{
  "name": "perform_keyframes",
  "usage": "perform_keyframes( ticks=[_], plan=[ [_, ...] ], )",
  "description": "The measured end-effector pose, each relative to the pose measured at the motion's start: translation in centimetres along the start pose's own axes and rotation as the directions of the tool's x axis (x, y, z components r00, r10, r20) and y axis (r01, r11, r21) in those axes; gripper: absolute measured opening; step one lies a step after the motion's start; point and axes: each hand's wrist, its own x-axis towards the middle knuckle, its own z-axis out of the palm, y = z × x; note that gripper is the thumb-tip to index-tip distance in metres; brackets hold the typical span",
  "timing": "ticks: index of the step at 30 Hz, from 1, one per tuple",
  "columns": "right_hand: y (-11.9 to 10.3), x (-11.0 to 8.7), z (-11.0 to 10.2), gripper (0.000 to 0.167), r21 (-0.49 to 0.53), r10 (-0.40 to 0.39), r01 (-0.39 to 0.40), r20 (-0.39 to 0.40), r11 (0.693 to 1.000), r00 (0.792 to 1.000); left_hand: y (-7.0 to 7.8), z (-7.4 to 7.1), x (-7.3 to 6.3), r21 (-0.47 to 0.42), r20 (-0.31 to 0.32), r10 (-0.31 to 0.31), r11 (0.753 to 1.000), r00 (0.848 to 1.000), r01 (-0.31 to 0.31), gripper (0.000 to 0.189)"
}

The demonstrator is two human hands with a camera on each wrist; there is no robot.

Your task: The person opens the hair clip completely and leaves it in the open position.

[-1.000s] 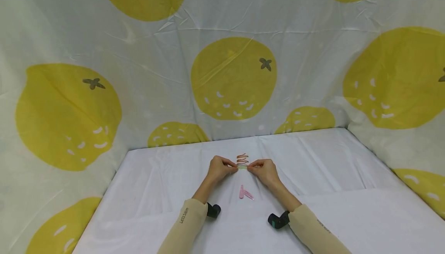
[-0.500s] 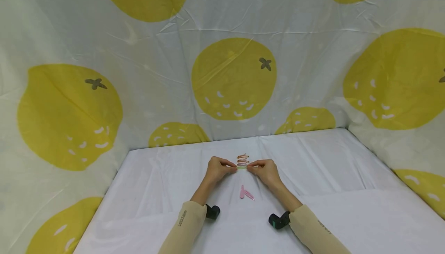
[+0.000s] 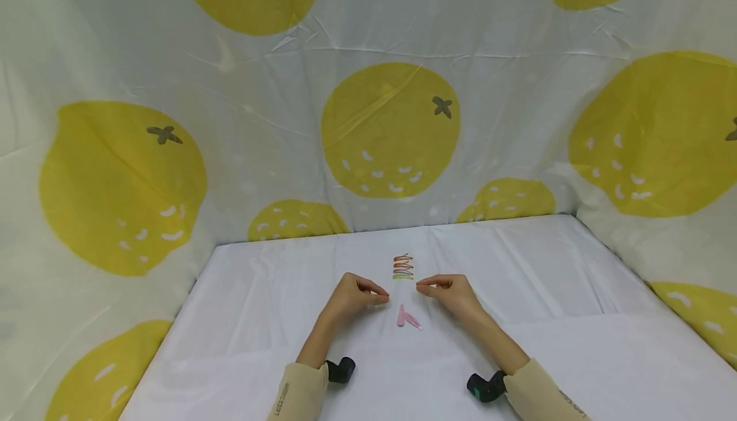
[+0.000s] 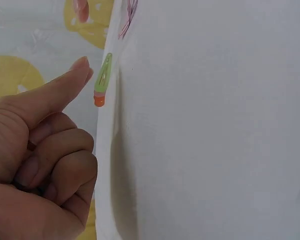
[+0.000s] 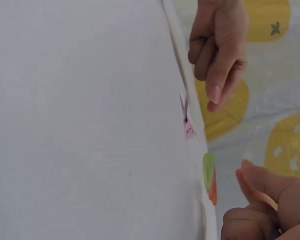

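Note:
Several snap hair clips lie in a column on the white cloth: orange clips (image 3: 403,265) farther back, then a pinkish clip, with a green hair clip (image 3: 403,277) at the near end. My left hand (image 3: 351,296) hovers left of the column's near end, thumb and index finger pointing inward, the other fingers curled, nothing held. On the opposite side my right hand (image 3: 452,293) is likewise without anything in its fingers, its fingertips just right of the green clip. Closer to me lie pink hair clips (image 3: 400,316), splayed in a V between the two forearms.
A white cloth (image 3: 276,331) covers the table. Behind it and along both sides hangs a curtain (image 3: 507,120) printed with yellow lemons. Black wrist cameras (image 3: 341,370) jut inward from beige sleeves (image 3: 299,392).
Both hands have let go of the green clip and drawn back toward me and apart. The green clip stays at the near end of the column. The pink clips have not moved.

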Motion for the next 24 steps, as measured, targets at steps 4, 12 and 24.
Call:
perform_keyframes(
  ticks=[4, 12, 24],
  plan=[
    [-0.2, -1.5, -0.5, 0.018, 0.005, -0.017, 0.017, 0.074, 1.000, 0.997, 0.0, 0.0, -0.9, 0.017, 0.066, 0.032, 0.999, 0.997, -0.033, 0.009],
    [0.4, -2.5, 0.5, 0.028, -0.042, -0.192, 0.209, 0.251, 0.977, 0.949, -0.2, 0.4, -1.2, -0.010, 0.140, 0.100, 0.995, 0.985, -0.100, 0.022],
    [0.9, -2.4, 1.8, 0.047, -0.058, -0.265, 0.291, 0.275, 0.955, 0.924, 0.2, 0.7, -1.4, 0.014, 0.170, 0.063, 0.998, 0.983, -0.066, 0.023]
  ],
)
